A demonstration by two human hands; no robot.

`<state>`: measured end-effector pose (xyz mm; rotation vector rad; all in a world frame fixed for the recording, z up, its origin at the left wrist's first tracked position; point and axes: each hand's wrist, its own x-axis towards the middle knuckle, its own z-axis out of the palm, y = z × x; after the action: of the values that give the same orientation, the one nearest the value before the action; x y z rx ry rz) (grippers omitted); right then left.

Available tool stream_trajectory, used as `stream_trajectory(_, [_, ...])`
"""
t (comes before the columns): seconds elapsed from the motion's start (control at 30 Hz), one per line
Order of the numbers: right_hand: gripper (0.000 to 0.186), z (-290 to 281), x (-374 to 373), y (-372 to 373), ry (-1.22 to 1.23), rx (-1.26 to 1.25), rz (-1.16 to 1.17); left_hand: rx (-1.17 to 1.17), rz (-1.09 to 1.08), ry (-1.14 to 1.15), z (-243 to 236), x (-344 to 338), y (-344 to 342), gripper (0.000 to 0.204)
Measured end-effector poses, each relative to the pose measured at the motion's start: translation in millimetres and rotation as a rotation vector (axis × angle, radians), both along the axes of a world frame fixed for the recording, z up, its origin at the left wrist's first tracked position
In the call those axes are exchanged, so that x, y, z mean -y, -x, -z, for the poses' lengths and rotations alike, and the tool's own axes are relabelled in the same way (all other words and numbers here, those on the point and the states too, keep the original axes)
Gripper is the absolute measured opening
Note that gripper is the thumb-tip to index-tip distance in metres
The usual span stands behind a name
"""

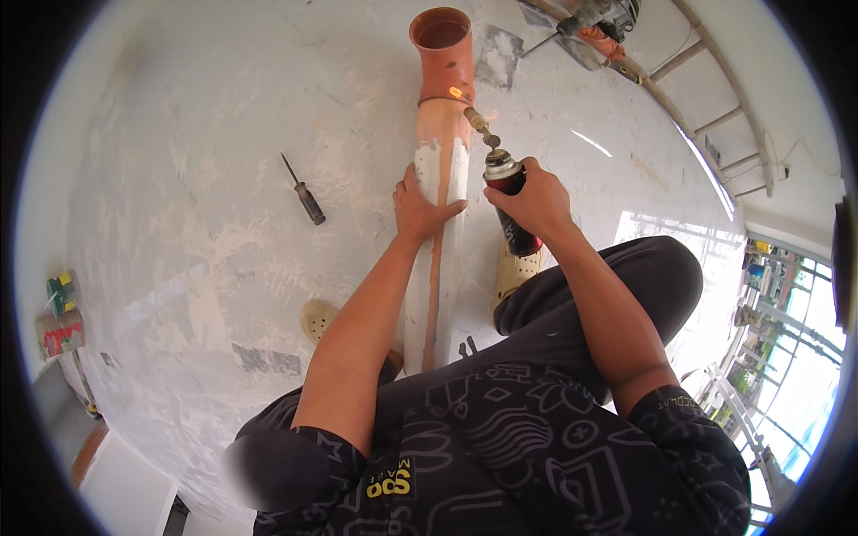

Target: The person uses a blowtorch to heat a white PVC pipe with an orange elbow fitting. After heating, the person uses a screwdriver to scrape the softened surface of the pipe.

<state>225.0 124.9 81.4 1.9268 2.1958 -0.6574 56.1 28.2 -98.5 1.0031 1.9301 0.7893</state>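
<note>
A long pipe [444, 170] lies on the floor in front of me, running away from between my legs. White coating covers much of it, with an orange-brown strip showing along its length. The far end is a flared orange-brown socket [445, 71] with its mouth open. My left hand [422, 210] grips the pipe about midway, thumb across the top and fingers down the left side. In my right hand [536, 196] is a blowtorch [507, 192] on a dark gas canister. Its nozzle points at the socket's near edge, where a small orange flame [456, 92] shows.
A screwdriver [304, 189] lies on the floor left of the pipe. Beyond the socket are a grey flat piece [499, 58] and a power tool [594, 27]. A ladder [737, 98] lies at the far right. Bottles or containers [61, 317] stand at the left edge.
</note>
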Motion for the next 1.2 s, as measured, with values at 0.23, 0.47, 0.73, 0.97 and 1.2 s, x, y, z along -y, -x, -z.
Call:
stream_trajectory(0.23, [0.078,4.6,-29.7,13.1,-0.209,-0.424,0.053,-0.036,0.025,0.101,0.6,1.8,-8.3,0.14])
stream_trajectory(0.47, [0.07,-8.2,-70.9,178.3,-0.316,-0.815,-0.083,-0.392,0.755,0.249,-78.2,-10.0,156.4,0.088])
stream_trajectory(0.73, [0.068,38.7,47.4,442.2,0.05,-0.999,-0.39,0.02,-0.501,-0.2,-208.1,88.8,348.0,0.071])
stream_trajectory(0.97, [0.05,109.7,202.8,543.7,0.273,-1.041,-0.623,-0.092,-0.901,-0.074,-155.3,202.5,395.4,0.068])
stream_trajectory(1.2, [0.042,142.4,245.9,549.3,0.365,-1.041,-0.648,-0.094,-1.007,-0.097,-115.2,237.2,402.6,0.061])
